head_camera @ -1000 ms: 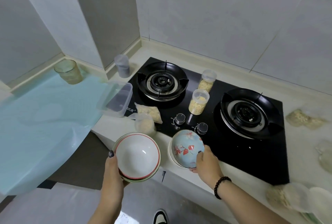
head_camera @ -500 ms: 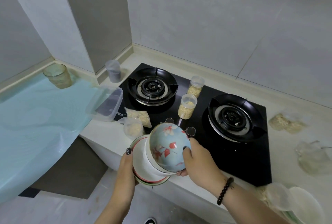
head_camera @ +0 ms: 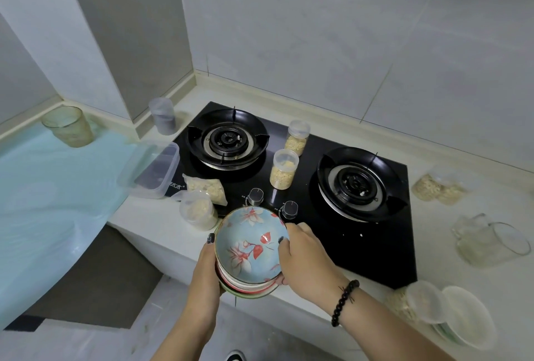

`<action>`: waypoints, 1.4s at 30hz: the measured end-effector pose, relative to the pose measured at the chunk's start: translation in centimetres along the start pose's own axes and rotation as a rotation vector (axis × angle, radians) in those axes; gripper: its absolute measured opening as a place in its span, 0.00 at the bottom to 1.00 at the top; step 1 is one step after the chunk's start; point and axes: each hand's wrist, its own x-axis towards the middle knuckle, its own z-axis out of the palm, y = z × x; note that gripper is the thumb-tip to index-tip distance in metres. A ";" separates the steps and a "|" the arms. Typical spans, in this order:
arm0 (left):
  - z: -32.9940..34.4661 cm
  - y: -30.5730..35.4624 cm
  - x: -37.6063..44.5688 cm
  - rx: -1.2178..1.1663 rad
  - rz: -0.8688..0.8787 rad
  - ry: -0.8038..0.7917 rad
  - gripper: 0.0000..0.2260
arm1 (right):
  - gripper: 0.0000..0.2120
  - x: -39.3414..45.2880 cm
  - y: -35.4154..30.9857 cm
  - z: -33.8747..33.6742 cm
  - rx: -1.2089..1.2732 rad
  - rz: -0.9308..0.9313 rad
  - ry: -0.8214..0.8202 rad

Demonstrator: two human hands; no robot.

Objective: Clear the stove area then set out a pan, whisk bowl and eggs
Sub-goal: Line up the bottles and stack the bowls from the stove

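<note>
One second ago the two hands were apart: the left hand (head_camera: 206, 262) held the red-rimmed bowls (head_camera: 245, 287) alone, and the right hand (head_camera: 303, 256) held the blue flowered bowl (head_camera: 250, 245) beside them, near the stove knobs. Half a second ago the blue bowl was tilted, going into the white bowls. Now it sits nested on top of the stack, its inside facing up, in the lower middle of the frame. Both hands grip the one stack, left thumb on the rim, right thumb inside the blue bowl.

Two burners (head_camera: 228, 140), two knobs (head_camera: 256, 196), two lidded jars (head_camera: 283, 169), one tumbler (head_camera: 68, 126).
</note>
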 end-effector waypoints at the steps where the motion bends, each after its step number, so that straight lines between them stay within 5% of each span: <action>1: 0.0 0.0 -0.2 -0.002 -0.002 -0.022 0.21 | 0.13 0.0 0.0 -0.1 -0.014 0.002 0.005; 8: 0.1 -0.2 -1.4 -0.006 0.083 -0.128 0.21 | 0.11 0.4 0.4 -1.4 -0.026 -0.069 0.029; 12: 0.6 0.0 -2.3 -0.037 0.106 -0.151 0.22 | 0.18 0.4 1.6 -2.3 0.148 -0.078 0.075; 16: 1.5 0.4 -3.5 -0.065 0.137 -0.139 0.23 | 0.29 0.3 2.6 -2.5 0.649 0.069 -0.167; 21: 2.9 0.1 -5.7 -0.128 0.177 -0.037 0.22 | 0.26 0.7 3.4 -3.1 1.025 0.160 -0.452; 34: 2.4 -3.2 -12.1 -0.364 0.238 0.292 0.26 | 0.22 0.3 1.1 -3.1 0.787 -0.003 -0.810; 42: -5.4 -4.3 -16.7 -0.500 0.236 0.547 0.27 | 0.17 -3.6 -6.4 3.0 0.628 -0.101 -0.977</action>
